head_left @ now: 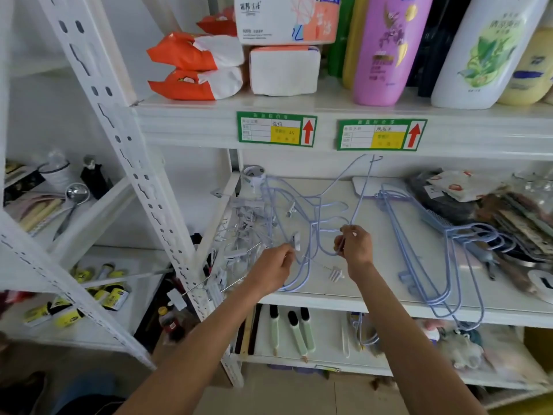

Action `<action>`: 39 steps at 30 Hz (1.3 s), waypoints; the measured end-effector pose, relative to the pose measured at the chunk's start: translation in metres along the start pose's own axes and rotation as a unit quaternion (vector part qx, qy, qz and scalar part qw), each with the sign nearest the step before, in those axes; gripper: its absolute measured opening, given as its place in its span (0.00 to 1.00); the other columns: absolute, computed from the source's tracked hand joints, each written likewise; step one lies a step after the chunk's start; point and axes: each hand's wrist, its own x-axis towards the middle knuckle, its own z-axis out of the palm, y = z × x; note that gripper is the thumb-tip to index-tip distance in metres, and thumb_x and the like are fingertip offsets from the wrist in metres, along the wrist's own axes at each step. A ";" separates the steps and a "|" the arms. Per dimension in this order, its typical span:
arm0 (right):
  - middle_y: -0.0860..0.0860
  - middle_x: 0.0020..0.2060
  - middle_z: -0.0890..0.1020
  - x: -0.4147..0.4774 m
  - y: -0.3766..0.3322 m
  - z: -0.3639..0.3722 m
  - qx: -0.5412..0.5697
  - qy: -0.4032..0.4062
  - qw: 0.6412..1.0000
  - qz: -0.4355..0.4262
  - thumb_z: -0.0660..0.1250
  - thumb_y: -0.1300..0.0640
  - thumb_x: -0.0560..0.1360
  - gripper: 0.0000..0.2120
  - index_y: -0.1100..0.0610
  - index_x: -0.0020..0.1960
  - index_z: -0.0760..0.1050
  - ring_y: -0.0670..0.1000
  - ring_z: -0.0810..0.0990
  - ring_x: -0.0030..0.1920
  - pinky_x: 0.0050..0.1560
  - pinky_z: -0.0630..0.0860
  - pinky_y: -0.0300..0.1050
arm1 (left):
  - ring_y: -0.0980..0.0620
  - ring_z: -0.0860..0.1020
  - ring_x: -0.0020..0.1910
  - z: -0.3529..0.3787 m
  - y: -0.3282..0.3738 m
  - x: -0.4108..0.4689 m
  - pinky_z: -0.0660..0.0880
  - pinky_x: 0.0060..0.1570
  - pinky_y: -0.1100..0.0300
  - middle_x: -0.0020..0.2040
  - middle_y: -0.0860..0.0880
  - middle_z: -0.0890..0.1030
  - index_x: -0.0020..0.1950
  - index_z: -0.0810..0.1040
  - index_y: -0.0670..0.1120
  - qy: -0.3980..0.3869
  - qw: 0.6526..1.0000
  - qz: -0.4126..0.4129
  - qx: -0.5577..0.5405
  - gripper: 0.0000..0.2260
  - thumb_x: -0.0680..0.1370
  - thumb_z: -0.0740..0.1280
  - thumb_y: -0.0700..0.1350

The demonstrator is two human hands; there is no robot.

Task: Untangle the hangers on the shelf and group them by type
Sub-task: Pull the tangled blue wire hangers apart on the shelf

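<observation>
My left hand [276, 266] and right hand [356, 250] each pinch a wire of the pale blue wire hanger tangle [305, 211], which lies mid-way along the white metal shelf [329, 299]. To its right, a stack of matching blue hangers [434, 253] looks already grouped. The clear clip hangers [242, 232] on the left are still jumbled. Roughly half done, I judge.

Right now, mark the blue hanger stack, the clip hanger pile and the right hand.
blue hanger stack [478, 230]: head view, bunched shoulder wires.
clip hanger pile [242, 229]: head view, middle of tangle.
right hand [356, 247]: head view, back of hand.

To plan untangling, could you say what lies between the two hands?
Looped pale blue wire hangers and a small white clip, in the head view.
</observation>
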 end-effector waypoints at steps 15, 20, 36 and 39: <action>0.56 0.26 0.79 -0.070 0.007 -0.021 -0.051 0.042 0.994 -0.083 0.57 0.56 0.83 0.10 0.58 0.49 0.74 0.53 0.73 0.26 0.32 0.69 0.47 | 0.49 0.81 0.43 -0.011 0.016 0.051 0.76 0.45 0.56 0.42 0.46 0.84 0.43 0.82 0.42 0.048 0.997 -0.059 -0.024 0.07 0.76 0.65 0.39; 0.56 0.25 0.75 -0.091 -0.003 -0.025 0.022 0.054 0.996 -0.074 0.56 0.60 0.84 0.10 0.59 0.47 0.73 0.51 0.69 0.25 0.27 0.66 0.40 | 0.38 0.82 0.51 0.021 0.024 0.105 0.78 0.50 0.52 0.50 0.38 0.82 0.50 0.80 0.39 -0.024 0.994 -0.079 0.064 0.09 0.75 0.62 0.41; 0.56 0.26 0.77 -0.066 0.010 -0.008 0.035 0.051 0.997 -0.054 0.56 0.58 0.84 0.10 0.62 0.49 0.72 0.54 0.72 0.26 0.31 0.69 0.45 | 0.50 0.85 0.36 0.052 0.015 0.123 0.81 0.36 0.60 0.36 0.41 0.85 0.48 0.76 0.35 -0.050 0.980 -0.191 -0.024 0.06 0.74 0.66 0.37; 0.55 0.26 0.79 -0.050 0.007 0.006 0.013 0.052 0.998 -0.045 0.57 0.55 0.84 0.11 0.62 0.50 0.72 0.54 0.75 0.27 0.33 0.72 0.48 | 0.45 0.85 0.42 0.051 0.016 0.122 0.81 0.40 0.58 0.41 0.39 0.85 0.48 0.79 0.35 -0.037 0.981 -0.189 -0.008 0.07 0.73 0.68 0.38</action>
